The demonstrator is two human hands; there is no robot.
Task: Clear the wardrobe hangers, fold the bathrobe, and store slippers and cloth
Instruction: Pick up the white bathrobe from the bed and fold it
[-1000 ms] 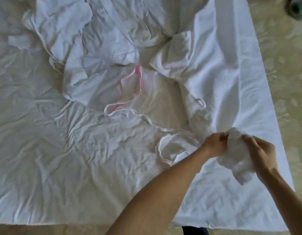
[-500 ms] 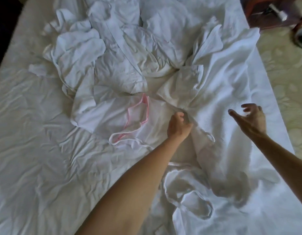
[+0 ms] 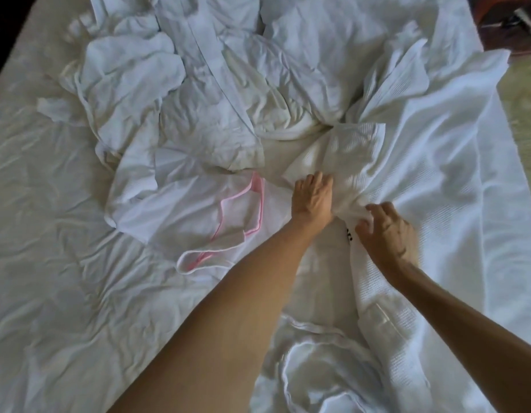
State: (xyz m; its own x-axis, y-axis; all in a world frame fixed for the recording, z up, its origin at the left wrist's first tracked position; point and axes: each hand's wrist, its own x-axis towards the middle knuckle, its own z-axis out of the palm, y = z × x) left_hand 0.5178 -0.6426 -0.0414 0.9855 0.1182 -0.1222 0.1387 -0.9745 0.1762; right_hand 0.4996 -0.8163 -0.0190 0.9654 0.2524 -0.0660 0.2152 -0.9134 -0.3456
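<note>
A bed (image 3: 49, 263) covered in a creased white sheet fills nearly the whole view. Over its right half lies the bathrobe (image 3: 437, 180), white with a fine waffle weave, spread loosely with deep folds; its fabric gathers to a bunched point near the middle of the bed, where both hands meet it. A strip of it runs down toward the near edge beside the right forearm, and some small dark lettering shows on it just left of the right hand. Above and to the left sits a heap of crumpled white linen (image 3: 198, 93), smoother in texture, with a flat band running down through it. Below that heap lies a thin white cloth edged in pink piping (image 3: 243, 216), flat on the sheet, just left of the left hand. At the near edge a white corded loop (image 3: 303, 353) curls on the robe. The left hand (image 3: 313, 198) rests knuckles-up on the gathered robe, fingers curled into the fabric. The right hand (image 3: 386, 231) pinches the same bunch from the right, fingers bent around it.
</note>
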